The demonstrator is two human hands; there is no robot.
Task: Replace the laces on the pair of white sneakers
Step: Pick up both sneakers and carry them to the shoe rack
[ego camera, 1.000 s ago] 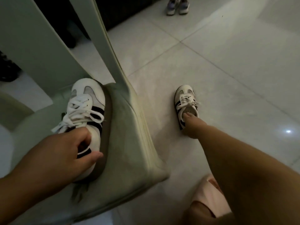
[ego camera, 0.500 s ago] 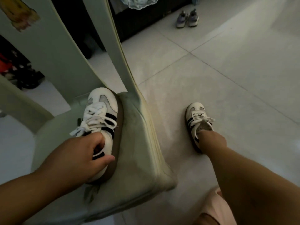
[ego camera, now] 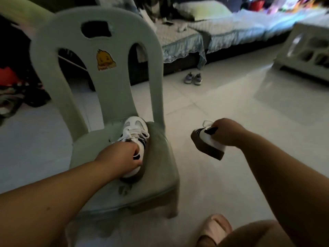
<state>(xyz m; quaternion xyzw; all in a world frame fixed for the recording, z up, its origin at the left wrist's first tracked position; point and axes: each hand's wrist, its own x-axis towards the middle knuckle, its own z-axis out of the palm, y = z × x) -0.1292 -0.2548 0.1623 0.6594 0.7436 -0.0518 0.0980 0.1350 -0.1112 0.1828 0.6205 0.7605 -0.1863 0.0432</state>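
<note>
On the pale green plastic chair (ego camera: 106, 97), along the seat's right edge, lies one white lace-up sneaker with black stripes and brown sole (ego camera: 136, 126), toe toward the backrest. Left hand (ego camera: 122, 155) steadies it, fingers (ego camera: 135, 151) curled round the heel collar. Right hand (ego camera: 227, 131) holds the matching second sneaker (ego camera: 208, 144) above the white tiled floor (ego camera: 231, 97), fingers clamped on its collar, probably bringing it to the seat.

pale green plastic chair (ego camera: 106, 97), yellow duck sticker (ego camera: 105, 60) on its backrest. behind it, a bed (ego camera: 222, 31) with a pillow (ego camera: 201, 9); small pair of shoes (ego camera: 193, 78) on the tiled floor (ego camera: 240, 107) beside the bed. white rack (ego camera: 306, 56) at far right. pink slipper (ego camera: 215, 229) at bottom edge.
</note>
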